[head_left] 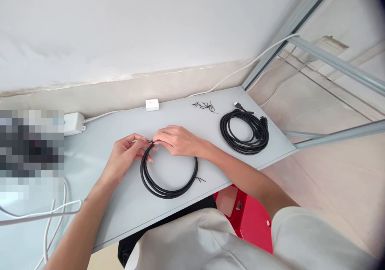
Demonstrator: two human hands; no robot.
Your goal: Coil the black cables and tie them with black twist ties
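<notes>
A coiled black cable lies on the grey shelf in front of me. My left hand is at the coil's upper left, its thumb and index finger pinched on the end of a thin black twist tie. On the upper edge of the loops, my right hand is closed with its fingertips by the same tie, close to the left thumb. The right fingers hide part of the coil. Another black twist tie is around the coil's right side, its ends sticking out.
A second coiled black cable with several plugs rests at the right. Loose black twist ties lie near a small white box. A white power strip and white cords are at the left. A red stool stands below.
</notes>
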